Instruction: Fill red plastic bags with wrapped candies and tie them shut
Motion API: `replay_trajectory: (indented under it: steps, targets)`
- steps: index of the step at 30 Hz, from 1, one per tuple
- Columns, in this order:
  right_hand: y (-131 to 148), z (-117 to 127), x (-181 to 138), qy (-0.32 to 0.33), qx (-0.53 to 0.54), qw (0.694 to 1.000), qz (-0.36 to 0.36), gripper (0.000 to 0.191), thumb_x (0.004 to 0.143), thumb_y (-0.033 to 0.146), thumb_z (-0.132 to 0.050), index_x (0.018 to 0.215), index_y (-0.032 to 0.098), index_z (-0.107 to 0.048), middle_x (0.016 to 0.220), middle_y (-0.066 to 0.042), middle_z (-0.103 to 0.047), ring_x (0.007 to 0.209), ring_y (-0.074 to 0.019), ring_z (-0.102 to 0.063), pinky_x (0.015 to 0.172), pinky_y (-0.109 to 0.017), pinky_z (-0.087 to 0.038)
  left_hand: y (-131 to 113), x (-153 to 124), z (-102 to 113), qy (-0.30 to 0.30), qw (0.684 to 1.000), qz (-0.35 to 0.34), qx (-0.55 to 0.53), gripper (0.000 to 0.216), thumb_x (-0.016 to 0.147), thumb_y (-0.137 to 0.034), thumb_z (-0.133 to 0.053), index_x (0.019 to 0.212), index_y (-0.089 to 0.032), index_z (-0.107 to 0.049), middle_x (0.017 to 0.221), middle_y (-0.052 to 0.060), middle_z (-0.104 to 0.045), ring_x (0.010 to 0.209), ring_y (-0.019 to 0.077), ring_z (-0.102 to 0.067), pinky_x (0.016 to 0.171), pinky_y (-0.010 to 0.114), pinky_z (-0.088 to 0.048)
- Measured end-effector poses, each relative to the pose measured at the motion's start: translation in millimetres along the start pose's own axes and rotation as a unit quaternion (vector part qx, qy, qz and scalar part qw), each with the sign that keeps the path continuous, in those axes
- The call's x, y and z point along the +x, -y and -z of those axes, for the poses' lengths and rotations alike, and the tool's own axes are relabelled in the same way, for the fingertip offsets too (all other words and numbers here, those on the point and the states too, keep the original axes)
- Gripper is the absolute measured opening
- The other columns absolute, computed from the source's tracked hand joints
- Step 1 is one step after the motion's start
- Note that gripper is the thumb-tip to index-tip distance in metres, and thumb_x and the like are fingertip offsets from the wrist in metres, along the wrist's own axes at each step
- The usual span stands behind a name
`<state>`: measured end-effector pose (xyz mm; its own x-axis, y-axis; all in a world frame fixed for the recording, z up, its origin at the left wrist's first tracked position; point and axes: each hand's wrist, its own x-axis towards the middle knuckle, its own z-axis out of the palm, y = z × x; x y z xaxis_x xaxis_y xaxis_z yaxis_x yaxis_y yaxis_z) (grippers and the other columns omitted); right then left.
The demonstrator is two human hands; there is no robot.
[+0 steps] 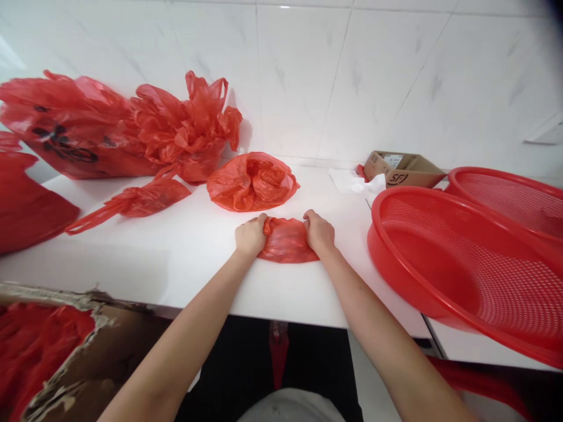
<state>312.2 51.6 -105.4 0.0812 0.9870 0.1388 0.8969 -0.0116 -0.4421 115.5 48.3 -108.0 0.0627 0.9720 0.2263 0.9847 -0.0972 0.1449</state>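
Note:
A small red plastic bag rests on the white table between my hands, its film wrinkled and something inside it that I cannot make out. My left hand is closed on the bag's left upper edge. On the opposite side, my right hand grips the right upper edge with fingers curled in. Just behind lies a loosely gathered red plastic bag, which neither hand touches. Further left is a knotted red bag with its twisted end pointing toward me.
Large filled red bags stand against the tiled wall at back left. Two red perforated baskets are on the right, near an open cardboard box. A torn carton of red plastic sits below the table's left front edge.

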Motion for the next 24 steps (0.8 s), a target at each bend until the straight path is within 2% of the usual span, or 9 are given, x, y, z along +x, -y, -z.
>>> replay_trajectory:
  steps: [7, 14, 17, 19, 21, 24]
  targets:
    - [4, -2, 0, 0.000, -0.017, 1.000, 0.000, 0.030, 0.091, 0.018, -0.036, 0.110, 0.025, -0.057, 0.101, -0.003, -0.065, 0.073, -0.0157, -0.054, 0.061, -0.027, -0.029, 0, -2, 0, 0.002, 1.000, 0.000, -0.003, 0.028, 0.096, -0.033, -0.036, 0.112, -0.027, -0.058, 0.097, 0.008, -0.072, 0.081, 0.0273, -0.067, 0.064, 0.033, -0.040]
    - [0, -2, 0, -0.006, 0.013, 1.000, -0.015, 0.028, 0.092, 0.021, -0.037, 0.109, 0.026, -0.059, 0.099, -0.002, -0.067, 0.080, -0.0169, -0.059, 0.066, -0.027, -0.034, -1, -3, 2, 0.007, 1.000, -0.002, -0.005, 0.026, 0.095, -0.032, -0.038, 0.111, -0.026, -0.058, 0.099, 0.007, -0.072, 0.084, 0.0274, -0.068, 0.066, 0.033, -0.042]
    - [-3, 2, 2, 0.001, 0.043, 0.998, -0.042, 0.029, 0.097, 0.033, -0.034, 0.107, 0.026, -0.060, 0.098, -0.002, -0.069, 0.086, -0.0181, -0.062, 0.068, -0.027, -0.037, -1, -3, 2, 0.009, 1.000, -0.001, -0.005, 0.026, 0.095, -0.032, -0.038, 0.110, -0.026, -0.059, 0.099, 0.008, -0.072, 0.085, 0.0276, -0.068, 0.066, 0.033, -0.042]
    - [-2, 5, 3, 0.013, 0.061, 0.997, -0.053, 0.040, 0.097, 0.049, -0.030, 0.106, 0.024, -0.061, 0.100, -0.003, -0.070, 0.089, -0.0188, -0.063, 0.070, -0.027, -0.039, -2, -3, 1, 0.010, 1.000, 0.002, -0.003, 0.027, 0.095, -0.031, -0.037, 0.111, -0.026, -0.058, 0.099, 0.008, -0.072, 0.085, 0.0276, -0.068, 0.067, 0.033, -0.042]
    - [1, 6, 2, 0.026, 0.073, 0.995, -0.058, 0.055, 0.094, 0.063, -0.028, 0.111, 0.023, -0.060, 0.102, -0.005, -0.070, 0.091, -0.0196, -0.064, 0.072, -0.028, -0.041, -2, -3, 1, 0.013, 1.000, 0.008, -0.001, 0.027, 0.095, -0.029, -0.037, 0.112, -0.026, -0.058, 0.100, 0.009, -0.072, 0.086, 0.0275, -0.068, 0.068, 0.033, -0.042]
    - [7, 3, -1, 0.029, 0.069, 0.995, -0.061, 0.069, 0.084, 0.074, -0.040, 0.123, 0.020, -0.054, 0.109, -0.009, -0.067, 0.097, -0.0225, -0.064, 0.076, -0.030, -0.042, -2, -3, 2, 0.020, 1.000, 0.016, 0.002, 0.028, 0.094, -0.026, -0.037, 0.114, -0.026, -0.057, 0.099, 0.010, -0.072, 0.086, 0.0273, -0.068, 0.069, 0.034, -0.043]
